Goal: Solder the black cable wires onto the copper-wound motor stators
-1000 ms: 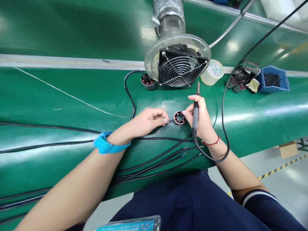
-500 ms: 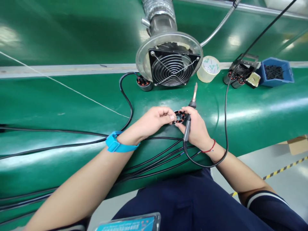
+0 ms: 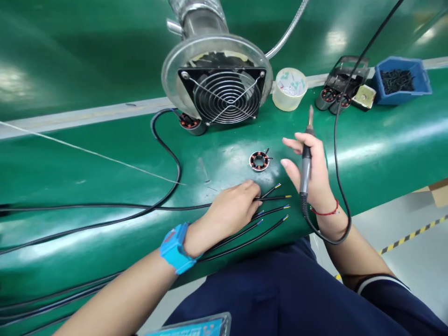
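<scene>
My left hand [image 3: 236, 207] lies low over several black cables, its fingers closed at a black cable [image 3: 273, 198] whose stripped end shows coloured wires. More cable ends [image 3: 275, 210] fan out beside and below it. My right hand [image 3: 310, 170] holds a soldering iron [image 3: 305, 172] across the palm, tip pointing up and away. Its thumb and forefingers reach out, apart from one another, toward the left. Between and beyond the hands, a small round motor stator [image 3: 259, 161] with copper windings lies on the green bench, touched by neither hand.
A fume extractor fan [image 3: 229, 100] overhangs the bench. Behind it stand a motor housing [image 3: 192, 125], a tape roll [image 3: 290, 88], a soldering iron stand [image 3: 345, 72], a yellow sponge [image 3: 364, 96] and a blue bin [image 3: 402, 95] of black parts. The iron's cord [image 3: 338, 140] loops right.
The stator has left both hands and now lies on the bench. My left hand has moved down onto the cables. My right hand has moved right, still with the soldering iron.
</scene>
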`<state>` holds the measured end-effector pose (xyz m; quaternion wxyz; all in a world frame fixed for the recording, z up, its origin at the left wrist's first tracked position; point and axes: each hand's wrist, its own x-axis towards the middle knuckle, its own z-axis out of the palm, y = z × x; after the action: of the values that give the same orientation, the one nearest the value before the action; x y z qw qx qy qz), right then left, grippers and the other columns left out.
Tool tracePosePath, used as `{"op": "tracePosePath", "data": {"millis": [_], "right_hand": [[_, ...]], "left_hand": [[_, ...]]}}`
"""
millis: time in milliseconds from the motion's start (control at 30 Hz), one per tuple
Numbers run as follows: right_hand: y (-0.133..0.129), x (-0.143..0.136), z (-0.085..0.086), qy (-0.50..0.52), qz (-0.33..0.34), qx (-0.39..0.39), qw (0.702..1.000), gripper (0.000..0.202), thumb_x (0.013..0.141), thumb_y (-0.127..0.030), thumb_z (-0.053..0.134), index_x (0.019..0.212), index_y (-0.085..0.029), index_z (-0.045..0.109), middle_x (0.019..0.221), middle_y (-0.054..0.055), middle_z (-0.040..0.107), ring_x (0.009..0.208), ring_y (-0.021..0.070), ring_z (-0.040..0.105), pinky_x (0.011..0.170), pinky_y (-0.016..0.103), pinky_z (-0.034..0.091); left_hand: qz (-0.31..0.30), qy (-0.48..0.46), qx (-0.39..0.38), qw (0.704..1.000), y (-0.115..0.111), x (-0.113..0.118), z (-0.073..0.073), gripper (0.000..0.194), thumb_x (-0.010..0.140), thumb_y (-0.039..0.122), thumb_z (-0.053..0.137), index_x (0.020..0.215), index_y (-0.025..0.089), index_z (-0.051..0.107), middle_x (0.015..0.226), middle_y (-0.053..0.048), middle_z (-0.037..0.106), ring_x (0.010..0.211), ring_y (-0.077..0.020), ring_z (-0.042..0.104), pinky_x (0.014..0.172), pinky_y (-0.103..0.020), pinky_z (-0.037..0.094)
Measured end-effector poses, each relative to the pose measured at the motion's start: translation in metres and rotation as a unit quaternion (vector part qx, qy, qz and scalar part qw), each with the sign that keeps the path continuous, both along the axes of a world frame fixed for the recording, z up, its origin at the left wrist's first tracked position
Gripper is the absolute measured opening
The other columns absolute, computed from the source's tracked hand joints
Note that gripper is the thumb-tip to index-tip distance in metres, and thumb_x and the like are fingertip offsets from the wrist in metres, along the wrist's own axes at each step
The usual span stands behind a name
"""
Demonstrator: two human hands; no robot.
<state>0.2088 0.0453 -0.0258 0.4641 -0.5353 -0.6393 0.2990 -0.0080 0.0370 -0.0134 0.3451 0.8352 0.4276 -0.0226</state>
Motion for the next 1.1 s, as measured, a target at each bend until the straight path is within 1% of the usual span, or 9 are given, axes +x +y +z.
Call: {"op": "tracePosePath", "data": {"millis": [100, 167, 267, 367, 500, 667, 867, 1000, 1100], "right_hand": [[-0.008, 0.008, 0.014, 0.032, -0.034, 0.025, 0.999, 0.036, 0.096, -0.029, 0.065, 0.127, -0.032, 0.049, 0.117, 0.005, 0.071, 0.113, 0.0226, 0.07, 0.105, 0.047, 0.054], [-0.014, 0.008, 0.021, 0.074, -0.04, 0.019, 0.996, 0.034, 0.095, -0.027, 0.065, 0.125, -0.03, 0.05, 0.107, 0.003, 0.073, 0.099, 0.0194, 0.073, 0.095, 0.042, 0.059], [-0.019, 0.0, 0.026, 0.14, -0.006, -0.024, 0.99, 0.038, 0.093, -0.025, 0.067, 0.124, -0.029, 0.047, 0.102, 0.001, 0.074, 0.087, 0.0161, 0.075, 0.082, 0.036, 0.062], [-0.02, -0.014, 0.028, 0.184, 0.033, -0.058, 0.981, 0.039, 0.092, -0.023, 0.066, 0.124, -0.03, 0.044, 0.103, 0.0, 0.073, 0.089, 0.0154, 0.075, 0.083, 0.035, 0.064], [-0.017, -0.024, 0.029, 0.228, 0.052, -0.085, 0.969, 0.04, 0.092, -0.029, 0.066, 0.125, -0.031, 0.043, 0.1, -0.001, 0.071, 0.086, 0.0147, 0.075, 0.082, 0.035, 0.066], [-0.014, -0.023, 0.033, 0.245, 0.085, -0.11, 0.959, 0.042, 0.091, -0.037, 0.068, 0.124, -0.032, 0.043, 0.095, -0.004, 0.07, 0.073, 0.0121, 0.074, 0.071, 0.03, 0.065], [-0.013, -0.022, 0.036, 0.281, 0.137, -0.085, 0.946, 0.039, 0.091, -0.03, 0.07, 0.121, -0.029, 0.045, 0.091, -0.005, 0.072, 0.073, 0.0107, 0.074, 0.07, 0.027, 0.065], [-0.011, -0.023, 0.034, 0.314, 0.179, -0.066, 0.93, 0.044, 0.089, -0.021, 0.073, 0.122, -0.027, 0.045, 0.093, -0.005, 0.073, 0.076, 0.0099, 0.075, 0.072, 0.025, 0.065], [-0.011, -0.024, 0.034, 0.328, 0.177, -0.07, 0.925, 0.042, 0.088, -0.018, 0.073, 0.119, -0.027, 0.047, 0.091, -0.006, 0.074, 0.073, 0.0091, 0.075, 0.071, 0.023, 0.064]], "left_hand": [[0.101, -0.098, -0.007, 0.99, 0.009, -0.008, 0.008, 0.012, 0.093, 0.028, 0.054, 0.086, 0.02, 0.059, 0.08, -0.002, 0.064, 0.071, -0.0182, 0.058, 0.067, -0.031, 0.044], [0.157, -0.16, -0.035, 0.974, 0.014, -0.016, 0.014, 0.018, 0.093, 0.036, 0.056, 0.084, 0.021, 0.061, 0.07, 0.001, 0.06, 0.062, -0.0148, 0.052, 0.06, -0.027, 0.041], [0.199, -0.206, -0.079, 0.955, 0.017, -0.024, 0.018, 0.024, 0.089, 0.043, 0.061, 0.081, 0.021, 0.064, 0.064, 0.003, 0.056, 0.057, -0.0128, 0.048, 0.053, -0.024, 0.037], [0.212, -0.211, -0.096, 0.949, 0.016, -0.026, 0.019, 0.025, 0.086, 0.044, 0.064, 0.081, 0.02, 0.067, 0.064, 0.002, 0.058, 0.058, -0.0131, 0.049, 0.053, -0.024, 0.039], [0.196, -0.219, -0.107, 0.95, 0.017, -0.027, 0.022, 0.026, 0.087, 0.044, 0.062, 0.081, 0.02, 0.07, 0.068, -0.001, 0.066, 0.061, -0.0146, 0.055, 0.057, -0.025, 0.043], [0.124, -0.227, -0.133, 0.957, 0.022, -0.031, 0.027, 0.028, 0.094, 0.04, 0.056, 0.082, 0.021, 0.072, 0.067, 0.0, 0.067, 0.062, -0.0137, 0.059, 0.06, -0.024, 0.046], [0.083, -0.224, -0.203, 0.95, 0.028, -0.035, 0.024, 0.033, 0.095, 0.043, 0.055, 0.084, 0.018, 0.074, 0.064, 0.0, 0.062, 0.058, -0.0124, 0.054, 0.055, -0.022, 0.042], [0.082, -0.24, -0.247, 0.935, 0.031, -0.038, 0.022, 0.032, 0.094, 0.042, 0.056, 0.085, 0.017, 0.073, 0.062, 0.0, 0.06, 0.058, -0.0116, 0.053, 0.057, -0.022, 0.042], [0.075, -0.251, -0.266, 0.927, 0.031, -0.039, 0.021, 0.03, 0.094, 0.04, 0.057, 0.083, 0.016, 0.072, 0.06, 0.001, 0.058, 0.058, -0.011, 0.051, 0.057, -0.022, 0.042]]}}
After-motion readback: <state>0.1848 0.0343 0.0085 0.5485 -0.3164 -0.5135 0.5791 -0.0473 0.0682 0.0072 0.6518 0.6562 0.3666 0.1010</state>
